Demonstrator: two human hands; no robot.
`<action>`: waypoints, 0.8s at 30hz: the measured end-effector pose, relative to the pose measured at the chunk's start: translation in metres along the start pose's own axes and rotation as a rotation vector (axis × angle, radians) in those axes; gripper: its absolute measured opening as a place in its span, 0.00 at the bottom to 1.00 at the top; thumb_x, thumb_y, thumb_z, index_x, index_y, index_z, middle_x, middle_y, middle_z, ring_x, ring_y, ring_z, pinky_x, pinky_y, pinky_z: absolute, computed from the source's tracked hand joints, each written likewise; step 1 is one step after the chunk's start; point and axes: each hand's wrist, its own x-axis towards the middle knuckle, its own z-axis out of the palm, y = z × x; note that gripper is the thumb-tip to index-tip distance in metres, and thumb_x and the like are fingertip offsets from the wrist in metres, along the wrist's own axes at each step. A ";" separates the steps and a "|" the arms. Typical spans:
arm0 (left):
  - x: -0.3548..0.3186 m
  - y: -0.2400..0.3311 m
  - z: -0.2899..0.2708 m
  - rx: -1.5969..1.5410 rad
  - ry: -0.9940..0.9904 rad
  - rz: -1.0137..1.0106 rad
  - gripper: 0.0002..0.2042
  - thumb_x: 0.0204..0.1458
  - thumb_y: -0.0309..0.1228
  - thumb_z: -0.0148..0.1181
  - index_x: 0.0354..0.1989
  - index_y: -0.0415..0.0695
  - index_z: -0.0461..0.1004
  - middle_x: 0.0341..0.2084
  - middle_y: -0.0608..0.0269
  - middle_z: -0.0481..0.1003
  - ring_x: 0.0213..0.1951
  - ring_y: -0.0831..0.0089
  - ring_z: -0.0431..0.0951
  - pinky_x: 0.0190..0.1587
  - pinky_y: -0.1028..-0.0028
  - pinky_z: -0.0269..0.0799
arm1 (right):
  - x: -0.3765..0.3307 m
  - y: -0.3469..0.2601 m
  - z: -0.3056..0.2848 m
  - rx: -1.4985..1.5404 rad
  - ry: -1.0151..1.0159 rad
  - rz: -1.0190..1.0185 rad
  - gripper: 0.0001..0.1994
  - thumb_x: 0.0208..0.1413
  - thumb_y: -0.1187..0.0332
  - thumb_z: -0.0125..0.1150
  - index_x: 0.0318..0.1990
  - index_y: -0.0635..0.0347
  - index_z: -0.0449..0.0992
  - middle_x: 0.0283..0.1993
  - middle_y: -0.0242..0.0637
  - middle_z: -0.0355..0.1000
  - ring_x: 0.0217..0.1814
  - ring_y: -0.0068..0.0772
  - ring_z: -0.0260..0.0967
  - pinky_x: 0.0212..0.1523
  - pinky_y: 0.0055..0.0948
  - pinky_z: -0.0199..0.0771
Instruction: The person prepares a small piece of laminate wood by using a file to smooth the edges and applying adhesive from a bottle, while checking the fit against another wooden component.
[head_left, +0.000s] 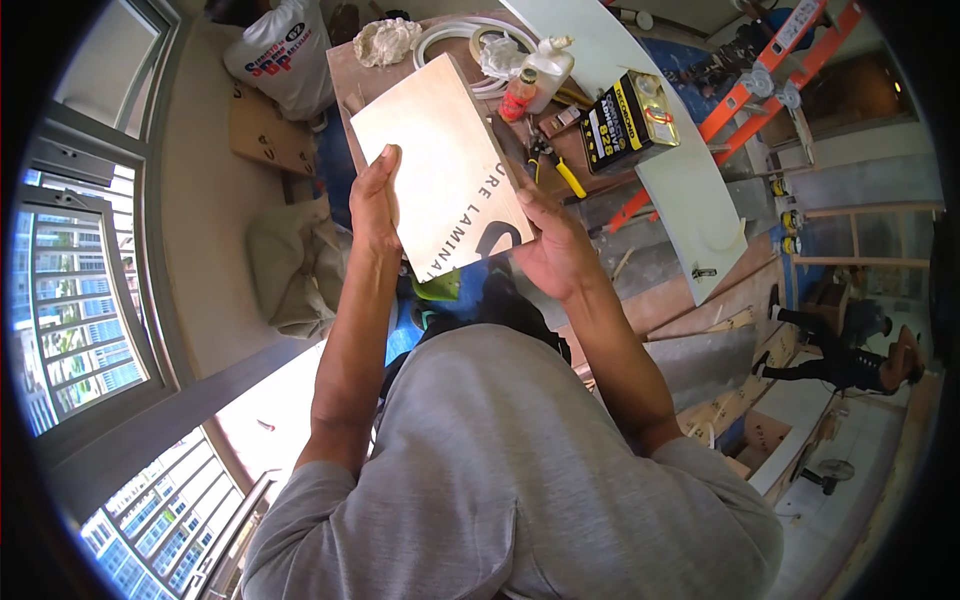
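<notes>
As the left hand (374, 200) grips its left edge and the right hand (556, 242) its right, a pale, black-lettered, rectangular plywood board (435, 165) slants between them, upper centre of the frame.

Pretty cluttered brown counter (346, 88) up in the top middle of the frame: crumpled whitish wad (388, 42) at its left, coiled white strip (425, 38), red bottle (517, 97), white bottle (549, 74), yellow-handled pliers (570, 178), black-and-yellow can (612, 128) toward the right.

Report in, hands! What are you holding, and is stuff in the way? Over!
Left grip, right grip: both holding pale wooden board, opposite sides. Printed face showing. Beyond its right edge: yellow-handled pliers, black tin.
</notes>
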 end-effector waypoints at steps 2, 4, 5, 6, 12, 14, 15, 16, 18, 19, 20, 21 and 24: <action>0.002 0.000 0.003 -0.020 0.006 0.046 0.26 0.65 0.39 0.57 0.63 0.32 0.66 0.51 0.44 0.78 0.49 0.53 0.84 0.54 0.56 0.82 | 0.001 0.005 -0.008 -0.103 0.097 -0.083 0.30 0.73 0.58 0.49 0.77 0.61 0.54 0.71 0.37 0.67 0.71 0.30 0.64 0.69 0.39 0.66; 0.004 -0.004 0.011 -0.079 0.009 0.121 0.26 0.67 0.40 0.55 0.66 0.33 0.64 0.55 0.45 0.76 0.53 0.52 0.82 0.57 0.55 0.80 | 0.003 0.013 -0.014 -0.299 0.188 -0.229 0.30 0.75 0.58 0.49 0.77 0.61 0.54 0.70 0.38 0.67 0.68 0.27 0.66 0.67 0.37 0.67; 0.006 -0.007 0.013 -0.094 0.020 0.123 0.27 0.67 0.42 0.55 0.66 0.34 0.64 0.57 0.45 0.76 0.56 0.52 0.80 0.60 0.53 0.78 | 0.000 0.018 -0.013 -0.448 0.235 -0.336 0.30 0.74 0.59 0.51 0.77 0.61 0.54 0.68 0.38 0.68 0.66 0.26 0.66 0.66 0.35 0.68; 0.007 -0.012 0.012 -0.108 0.030 0.124 0.27 0.68 0.43 0.54 0.67 0.35 0.64 0.59 0.45 0.75 0.58 0.52 0.79 0.62 0.52 0.76 | -0.003 0.021 -0.009 -0.596 0.285 -0.445 0.29 0.74 0.60 0.52 0.77 0.62 0.55 0.66 0.39 0.69 0.64 0.25 0.67 0.65 0.33 0.68; -0.019 -0.039 0.039 -0.052 -0.080 -0.050 0.37 0.67 0.56 0.51 0.76 0.46 0.52 0.71 0.51 0.63 0.67 0.53 0.71 0.65 0.49 0.71 | 0.016 -0.002 0.004 -0.858 0.370 -0.851 0.21 0.68 0.70 0.62 0.64 0.65 0.65 0.56 0.43 0.71 0.53 0.25 0.69 0.53 0.27 0.72; -0.024 -0.044 0.025 0.055 -0.133 -0.186 0.38 0.65 0.57 0.54 0.75 0.45 0.54 0.67 0.50 0.68 0.62 0.55 0.75 0.59 0.54 0.76 | 0.017 -0.013 0.003 -0.861 0.384 -0.880 0.17 0.68 0.71 0.63 0.59 0.66 0.68 0.51 0.42 0.72 0.50 0.24 0.69 0.49 0.26 0.73; -0.029 -0.043 0.018 0.109 -0.162 -0.253 0.38 0.64 0.57 0.56 0.74 0.44 0.55 0.65 0.49 0.70 0.60 0.55 0.77 0.55 0.56 0.78 | 0.016 -0.017 -0.002 -0.899 0.397 -0.867 0.16 0.67 0.71 0.63 0.58 0.66 0.69 0.50 0.42 0.72 0.50 0.24 0.70 0.49 0.26 0.73; -0.037 -0.031 0.009 0.343 -0.292 -0.400 0.28 0.65 0.51 0.59 0.63 0.41 0.69 0.48 0.52 0.81 0.45 0.62 0.84 0.41 0.68 0.81 | 0.014 -0.023 -0.010 -0.938 0.410 -0.856 0.15 0.67 0.72 0.63 0.57 0.67 0.70 0.49 0.41 0.72 0.49 0.24 0.70 0.48 0.26 0.74; -0.048 -0.014 0.004 0.860 -0.379 -0.354 0.17 0.67 0.42 0.59 0.51 0.40 0.75 0.38 0.55 0.82 0.37 0.68 0.83 0.38 0.71 0.79 | 0.014 -0.032 -0.017 -0.960 0.393 -0.889 0.14 0.66 0.73 0.64 0.55 0.67 0.71 0.45 0.38 0.72 0.45 0.22 0.70 0.44 0.25 0.73; -0.055 -0.007 0.006 1.116 -0.402 -0.323 0.13 0.68 0.38 0.59 0.44 0.39 0.78 0.33 0.57 0.82 0.34 0.71 0.83 0.36 0.73 0.78 | 0.014 -0.034 -0.021 -0.982 0.390 -0.852 0.14 0.65 0.73 0.64 0.54 0.67 0.71 0.44 0.38 0.72 0.45 0.22 0.70 0.44 0.25 0.74; -0.063 -0.005 0.025 1.054 -0.281 -0.138 0.07 0.66 0.26 0.57 0.37 0.38 0.79 0.26 0.62 0.79 0.30 0.77 0.80 0.34 0.76 0.75 | 0.009 -0.035 -0.026 -1.007 0.394 -0.803 0.14 0.65 0.73 0.64 0.54 0.67 0.71 0.44 0.38 0.72 0.44 0.22 0.70 0.43 0.25 0.74; -0.064 -0.001 0.041 0.972 -0.219 0.006 0.04 0.65 0.24 0.58 0.39 0.37 0.78 0.25 0.63 0.77 0.28 0.79 0.76 0.32 0.76 0.74 | 0.006 -0.033 -0.029 -1.030 0.396 -0.753 0.13 0.65 0.74 0.64 0.54 0.67 0.71 0.43 0.38 0.72 0.44 0.22 0.70 0.42 0.26 0.74; -0.049 0.012 0.092 1.341 -0.322 0.744 0.08 0.57 0.21 0.65 0.44 0.40 0.79 0.38 0.57 0.79 0.39 0.65 0.79 0.43 0.68 0.74 | 0.001 -0.033 -0.019 -0.950 0.326 -0.652 0.14 0.65 0.75 0.64 0.55 0.66 0.69 0.42 0.37 0.72 0.42 0.21 0.72 0.42 0.24 0.76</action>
